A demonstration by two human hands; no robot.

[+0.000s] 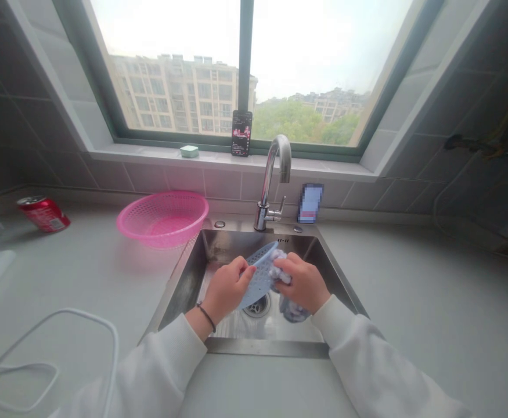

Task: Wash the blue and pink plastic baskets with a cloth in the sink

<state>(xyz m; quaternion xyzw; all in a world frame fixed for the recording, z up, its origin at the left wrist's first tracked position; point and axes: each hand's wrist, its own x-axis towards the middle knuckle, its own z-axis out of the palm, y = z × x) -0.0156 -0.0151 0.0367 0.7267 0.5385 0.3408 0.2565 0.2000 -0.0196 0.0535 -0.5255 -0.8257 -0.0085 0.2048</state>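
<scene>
My left hand grips the rim of a light blue perforated basket, which is tilted on its side over the sink. In my right hand is a bunched pale cloth, pressed against the basket near its rim. Part of the cloth hangs down below my right hand toward the sink floor. Both hands are inside the opening of the steel sink. The round drain shows just under the basket.
A chrome faucet curves over the sink's back edge. To its left sits a pink perforated basket, with a red can farther left. Phones lean on the windowsill and behind the counter. A white cable loops at the left front.
</scene>
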